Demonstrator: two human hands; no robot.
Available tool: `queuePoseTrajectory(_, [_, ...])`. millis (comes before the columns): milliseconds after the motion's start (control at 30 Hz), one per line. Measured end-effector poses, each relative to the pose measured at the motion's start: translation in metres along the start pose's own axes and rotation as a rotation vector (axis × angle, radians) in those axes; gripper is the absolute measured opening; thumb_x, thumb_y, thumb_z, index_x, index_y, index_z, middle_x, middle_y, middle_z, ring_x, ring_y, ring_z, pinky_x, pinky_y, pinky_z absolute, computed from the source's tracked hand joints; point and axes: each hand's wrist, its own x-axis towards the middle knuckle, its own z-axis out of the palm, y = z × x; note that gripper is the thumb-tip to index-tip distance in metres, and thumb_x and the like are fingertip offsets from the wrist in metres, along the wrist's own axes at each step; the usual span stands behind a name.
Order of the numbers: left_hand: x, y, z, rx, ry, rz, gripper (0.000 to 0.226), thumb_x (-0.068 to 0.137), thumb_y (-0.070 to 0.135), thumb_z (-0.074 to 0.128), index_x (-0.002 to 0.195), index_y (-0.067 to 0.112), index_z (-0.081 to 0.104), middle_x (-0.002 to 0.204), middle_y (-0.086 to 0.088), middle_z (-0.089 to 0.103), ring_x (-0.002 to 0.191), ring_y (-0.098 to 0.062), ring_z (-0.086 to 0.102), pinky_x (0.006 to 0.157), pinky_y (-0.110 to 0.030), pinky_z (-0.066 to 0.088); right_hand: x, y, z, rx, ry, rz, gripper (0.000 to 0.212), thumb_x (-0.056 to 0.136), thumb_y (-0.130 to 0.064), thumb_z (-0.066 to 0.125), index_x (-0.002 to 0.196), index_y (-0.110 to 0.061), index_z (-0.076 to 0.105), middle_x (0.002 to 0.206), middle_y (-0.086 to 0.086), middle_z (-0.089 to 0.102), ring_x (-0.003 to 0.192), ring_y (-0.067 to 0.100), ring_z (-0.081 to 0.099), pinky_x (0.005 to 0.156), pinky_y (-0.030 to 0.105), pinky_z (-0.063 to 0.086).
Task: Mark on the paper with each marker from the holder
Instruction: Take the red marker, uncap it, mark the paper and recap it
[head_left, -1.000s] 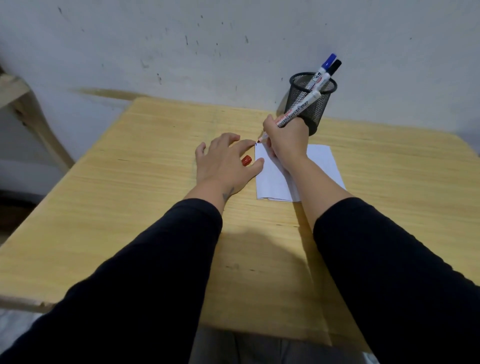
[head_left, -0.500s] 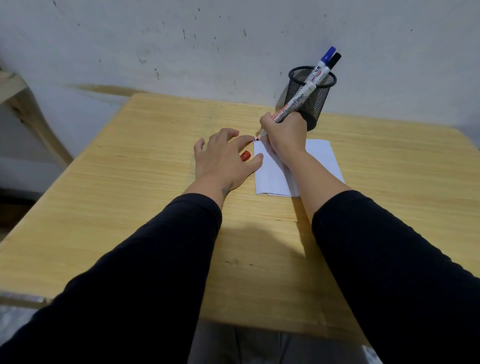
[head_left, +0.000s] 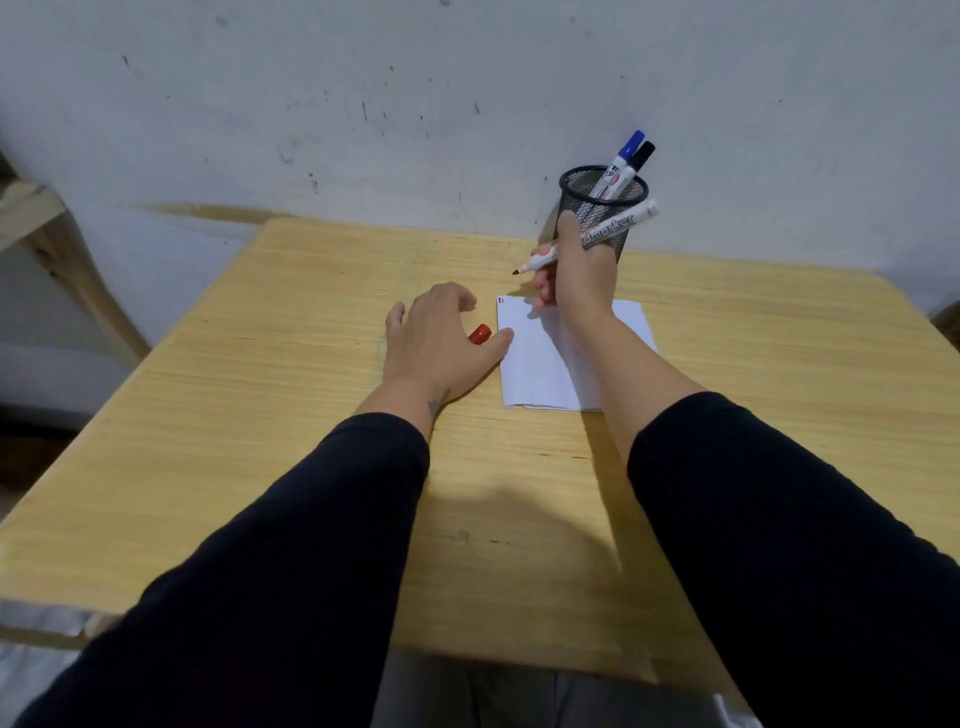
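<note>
Hands of a person in black sleeves reach over a light wooden surface (head_left: 260, 415). The right hand (head_left: 576, 275) pinches an uncapped red marker (head_left: 597, 236), raised above the white paper (head_left: 545, 364), its tip pointing left and clear of the sheet. Two small marks, one blue and one red, sit at the paper's far left corner (head_left: 501, 300). The left hand (head_left: 436, 338) hovers with fingers loosely curled, open, over a red cap (head_left: 480, 333) just left of the paper. Behind, a black mesh holder (head_left: 571, 202) keeps a blue marker (head_left: 621, 163) and a black marker (head_left: 643, 155).
</note>
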Motion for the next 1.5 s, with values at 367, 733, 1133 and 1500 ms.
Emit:
queuePoseTrajectory(367, [-0.015,0.023,-0.025,-0.554,0.124,-0.071,0.005,0.09,0.01,0.061,0.091,0.016,0.061,0.094,-0.002,0.067,0.082,-0.004,0.059,0.062,-0.007,0.044,-0.032,-0.039,-0.017,-0.014,-0.093,-0.091,0.038,0.098,-0.023,0.042,0.067,-0.008,0.056,0.052,0.011,0.052,0.029,0.012,0.043,0.035,0.022,0.043])
queuePoseTrajectory(733, [-0.007,0.092,-0.063,-0.8,0.192,0.198,0.013,0.094,0.011,0.054,0.089,0.021,0.062,0.081,0.004,0.072,0.081,-0.007,0.07,0.073,-0.011,0.049,-0.058,-0.12,-0.035,-0.008,-0.102,-0.263,0.038,0.094,-0.025,0.041,0.063,-0.01,0.055,0.051,0.011,0.056,0.031,0.021,0.043,0.044,0.03,0.041])
queuePoseTrajectory(1133, [-0.026,0.121,-0.06,-0.678,0.226,0.27,0.014,0.093,0.01,0.055,0.084,0.018,0.063,0.073,-0.003,0.069,0.072,-0.017,0.065,0.064,-0.018,0.047,-0.07,-0.119,-0.048,0.02,-0.108,-0.202,0.033,0.09,-0.015,0.043,0.057,-0.011,0.05,0.036,-0.001,0.045,0.032,0.013,0.036,0.036,0.016,0.03])
queuePoseTrajectory(1500, [-0.015,0.108,-0.065,-0.494,0.245,0.157,0.014,0.096,0.016,0.052,0.088,0.015,0.064,0.077,-0.002,0.068,0.079,-0.02,0.066,0.075,-0.036,0.052,-0.057,-0.111,-0.057,-0.22,0.039,-0.076,0.063,0.084,-0.043,0.065,0.129,-0.011,0.034,0.102,0.003,0.053,0.074,0.02,0.054,0.055,0.031,0.047])
